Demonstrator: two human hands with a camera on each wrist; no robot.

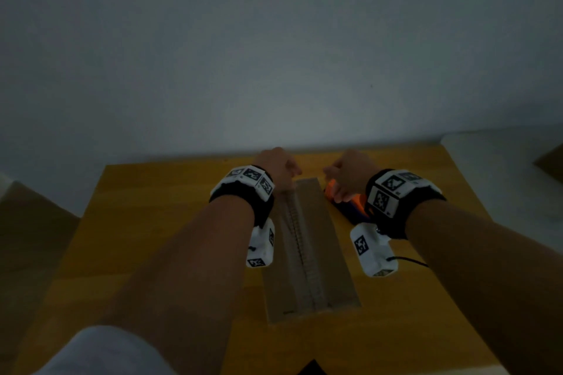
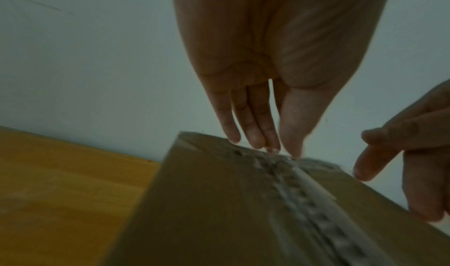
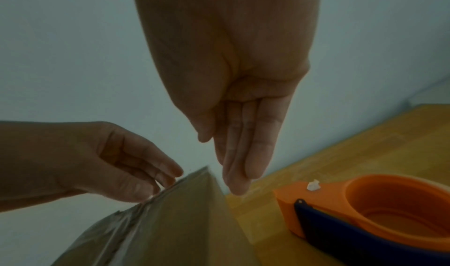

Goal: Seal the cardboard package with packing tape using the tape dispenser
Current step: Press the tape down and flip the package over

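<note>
A long cardboard box lies lengthwise on the yellow wooden table. A strip of clear tape runs along its top seam. My left hand has straight fingers whose tips touch the tape at the box's far end. My right hand hangs with straight fingers over the table, just right of the box's far corner, and holds nothing. The orange and blue tape dispenser lies on the table right of the box, below my right hand.
A plain pale wall stands right behind the table's far edge. A white surface adjoins the table on the right, and a brown surface sits lower on the left. A small white scrap rests on the dispenser.
</note>
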